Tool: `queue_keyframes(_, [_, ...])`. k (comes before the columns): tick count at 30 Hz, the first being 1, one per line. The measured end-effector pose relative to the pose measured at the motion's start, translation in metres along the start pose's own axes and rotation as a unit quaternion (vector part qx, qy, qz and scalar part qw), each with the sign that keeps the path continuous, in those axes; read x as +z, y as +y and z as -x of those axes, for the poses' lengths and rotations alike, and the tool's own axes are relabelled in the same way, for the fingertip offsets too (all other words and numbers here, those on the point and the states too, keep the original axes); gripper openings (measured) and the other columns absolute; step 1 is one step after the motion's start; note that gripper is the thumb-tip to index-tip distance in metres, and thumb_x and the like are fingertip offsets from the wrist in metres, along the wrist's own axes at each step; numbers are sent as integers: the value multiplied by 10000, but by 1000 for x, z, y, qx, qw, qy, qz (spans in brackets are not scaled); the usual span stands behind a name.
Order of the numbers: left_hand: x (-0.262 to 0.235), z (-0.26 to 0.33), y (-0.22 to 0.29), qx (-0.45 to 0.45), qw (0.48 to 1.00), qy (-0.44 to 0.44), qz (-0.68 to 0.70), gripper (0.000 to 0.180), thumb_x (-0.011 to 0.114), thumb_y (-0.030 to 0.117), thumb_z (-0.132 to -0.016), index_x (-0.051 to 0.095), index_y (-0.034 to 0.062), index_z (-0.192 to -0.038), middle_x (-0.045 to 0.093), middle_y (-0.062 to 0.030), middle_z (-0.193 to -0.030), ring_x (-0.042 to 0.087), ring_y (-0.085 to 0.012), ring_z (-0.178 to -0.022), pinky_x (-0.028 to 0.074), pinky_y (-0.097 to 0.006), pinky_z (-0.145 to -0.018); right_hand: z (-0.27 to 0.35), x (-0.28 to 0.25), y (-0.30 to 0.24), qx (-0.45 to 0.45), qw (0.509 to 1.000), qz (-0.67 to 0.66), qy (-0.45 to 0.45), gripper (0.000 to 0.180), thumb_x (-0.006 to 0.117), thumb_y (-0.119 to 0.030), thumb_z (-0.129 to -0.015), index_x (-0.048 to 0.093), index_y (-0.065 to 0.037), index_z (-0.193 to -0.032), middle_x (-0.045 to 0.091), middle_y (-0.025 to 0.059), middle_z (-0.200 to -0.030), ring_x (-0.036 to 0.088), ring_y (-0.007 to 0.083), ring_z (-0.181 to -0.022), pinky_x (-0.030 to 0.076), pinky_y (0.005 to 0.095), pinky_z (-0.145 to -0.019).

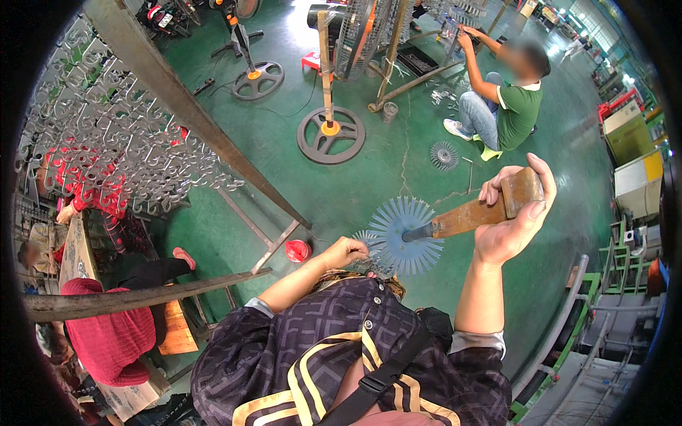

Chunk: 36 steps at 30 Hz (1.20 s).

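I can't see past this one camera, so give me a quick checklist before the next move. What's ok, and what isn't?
1. Right hand gripping the brown tool: ok, fingers and thumb are at its block end.
2. Tool's dark tip over the middle of the large blue finned disc: ok.
3. Tip actually touching the disc: cannot tell.
4. Left hand gripping the smaller finned disc: cannot tell, its curled fingers hide any hold.
5. Crouching co-worker apart from the tool: ok.
6. Red container on the floor, apart from both hands: ok.
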<state>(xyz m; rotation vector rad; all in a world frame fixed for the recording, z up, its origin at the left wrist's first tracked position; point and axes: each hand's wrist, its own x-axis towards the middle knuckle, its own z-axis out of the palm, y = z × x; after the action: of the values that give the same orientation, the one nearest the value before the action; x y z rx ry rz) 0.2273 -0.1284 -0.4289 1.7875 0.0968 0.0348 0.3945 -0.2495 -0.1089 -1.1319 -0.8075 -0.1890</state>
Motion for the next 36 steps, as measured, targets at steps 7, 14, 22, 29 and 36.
queue_keyframes(7, [-6, 1, 6, -26, 1000, -5, 11, 98, 636, 79, -802, 634, 7, -869, 664, -54, -797, 603, -100, -742, 476, -267, -687, -1, -1, 2, -5, 1000, -6, -1, 558, 449, -473, -874, 419, -1, -1171, 482, 99, -757, 425, 113, -558, 384, 249, -502])
queue_keyframes(14, [-4, 0, 4, -26, 999, 8, 43, 93, 633, 72, -803, 636, 3, -866, 662, -46, -781, 597, -93, -735, 474, -261, -687, -2, -2, 2, -2, 1000, -13, -4, 550, 457, -462, -874, 420, -1, -1172, 491, 102, -768, 426, 112, -560, 384, 248, -503])
queue_keyframes(22, [-4, -5, -2, -26, 999, -8, 36, 81, 632, 54, -795, 631, -2, -854, 656, -43, -780, 588, -97, -730, 472, -261, -691, -3, -6, 4, -10, 1000, 4, -18, 528, 372, -450, -914, 391, 4, -1184, 476, 120, -756, 433, 128, -559, 400, 267, -504])
queue_keyframes(29, [0, -10, -8, -16, 999, -15, 34, 87, 639, 64, -785, 639, 11, -853, 659, -46, -775, 602, -106, -736, 478, -271, -697, -3, -6, 1, -3, 1000, 1, -3, 548, 424, -467, -890, 411, 0, -1176, 484, 107, -758, 430, 117, -561, 390, 256, -509])
queue_keyframes(36, [1, -12, -6, -26, 1000, -11, 1, 121, 662, 114, -775, 649, 20, -849, 662, -69, -779, 614, -129, -732, 476, -284, -695, 0, -3, -1, 5, 1000, -4, 1, 570, 436, -491, -880, 410, -2, -1171, 483, 111, -757, 433, 119, -562, 399, 259, -515])
